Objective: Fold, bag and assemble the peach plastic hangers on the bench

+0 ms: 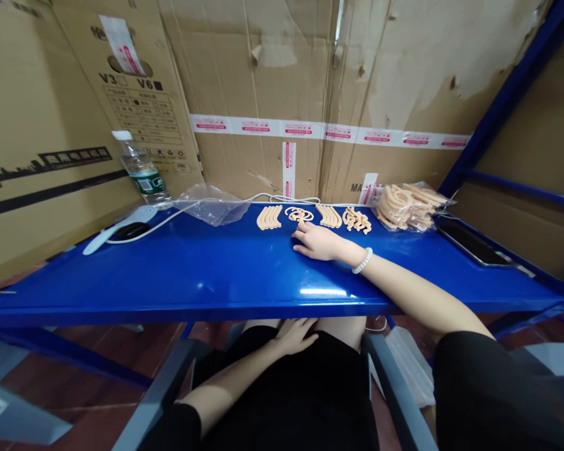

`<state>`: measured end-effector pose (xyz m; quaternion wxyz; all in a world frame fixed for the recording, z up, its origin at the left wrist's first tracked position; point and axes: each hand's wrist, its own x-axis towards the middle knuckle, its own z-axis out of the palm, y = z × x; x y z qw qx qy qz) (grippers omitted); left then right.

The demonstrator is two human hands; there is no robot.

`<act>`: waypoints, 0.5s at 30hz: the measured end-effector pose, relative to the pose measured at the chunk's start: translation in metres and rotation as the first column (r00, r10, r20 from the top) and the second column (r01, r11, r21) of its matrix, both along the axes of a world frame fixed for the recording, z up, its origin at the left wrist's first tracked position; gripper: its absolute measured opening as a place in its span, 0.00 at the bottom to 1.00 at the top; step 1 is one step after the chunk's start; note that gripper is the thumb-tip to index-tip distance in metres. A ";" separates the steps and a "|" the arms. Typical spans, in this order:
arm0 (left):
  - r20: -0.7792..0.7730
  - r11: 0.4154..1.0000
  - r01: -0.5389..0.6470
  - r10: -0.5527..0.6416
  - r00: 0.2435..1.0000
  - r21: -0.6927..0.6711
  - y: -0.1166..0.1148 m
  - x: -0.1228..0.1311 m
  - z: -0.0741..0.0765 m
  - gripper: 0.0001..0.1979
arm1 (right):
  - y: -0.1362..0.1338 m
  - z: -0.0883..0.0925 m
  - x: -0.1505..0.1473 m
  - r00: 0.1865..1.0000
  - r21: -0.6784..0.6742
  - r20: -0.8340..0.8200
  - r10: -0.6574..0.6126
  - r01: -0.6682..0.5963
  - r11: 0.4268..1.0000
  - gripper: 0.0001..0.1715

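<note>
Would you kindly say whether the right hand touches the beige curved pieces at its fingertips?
Cannot tell: in the head view, the right hand overlaps the beige curved pieces, hiding any gap.

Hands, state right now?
Left hand: open, resting on the lap.
Right hand: loosely curled at the looped beige pieces; whether it grips one cannot be told.

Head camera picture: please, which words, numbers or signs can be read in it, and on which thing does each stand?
"V3", beside an unfilled square: left cardboard panel.
"V6", beside a filled square: same panel.
"MA", next to a tape strip: back cardboard.
Too small or blurred: the panel's other print, the far-left cardboard's lettering, the tape's red print, the bottle's label.
</note>
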<state>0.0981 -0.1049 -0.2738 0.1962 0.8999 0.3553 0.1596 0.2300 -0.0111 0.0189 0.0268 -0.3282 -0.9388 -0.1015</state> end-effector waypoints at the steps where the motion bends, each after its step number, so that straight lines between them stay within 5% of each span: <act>1: 0.029 1.000 -0.009 0.009 1.000 0.012 -0.009 0.003 0.000 0.24 | 0.000 0.000 0.000 1.000 0.005 -0.005 0.002 -0.002 1.000 0.20; 5: 0.179 0.995 0.004 -0.022 0.984 0.097 -0.031 0.013 0.002 0.20 | 0.001 -0.001 0.000 0.999 -0.006 -0.037 0.010 -0.010 1.000 0.19; 11: 0.254 0.985 -0.058 0.016 0.967 0.160 -0.032 0.008 0.007 0.17 | -0.001 -0.001 0.001 1.000 -0.008 -0.030 0.006 -0.006 1.000 0.20; 15: 0.346 0.964 -0.021 -0.074 0.935 0.264 -0.041 0.010 0.033 0.16 | 0.002 -0.001 0.002 0.998 -0.022 -0.052 0.018 -0.019 1.000 0.20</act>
